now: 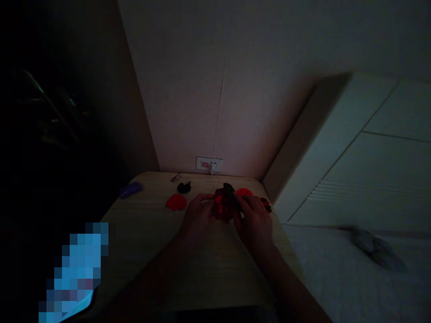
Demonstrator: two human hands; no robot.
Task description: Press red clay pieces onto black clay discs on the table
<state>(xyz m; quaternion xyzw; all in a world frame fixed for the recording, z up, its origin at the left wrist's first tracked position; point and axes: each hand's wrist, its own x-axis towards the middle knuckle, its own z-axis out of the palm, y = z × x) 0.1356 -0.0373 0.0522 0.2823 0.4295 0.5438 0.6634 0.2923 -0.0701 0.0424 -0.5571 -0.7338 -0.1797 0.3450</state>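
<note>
Here we are at the table, with the wall socket as our marker: a touch to its right and lower in view sits the dark red bundle, and both hands are on it! The left hand grasps the near-left side; the right hand grips the other, fingers at a black piece (too dim to tell whether that one is pinched). Left of the socket: a red piece, a black scrap and, farthest out, a purple object. Right of it: another red piece, then a red-and-black piece.
</note>
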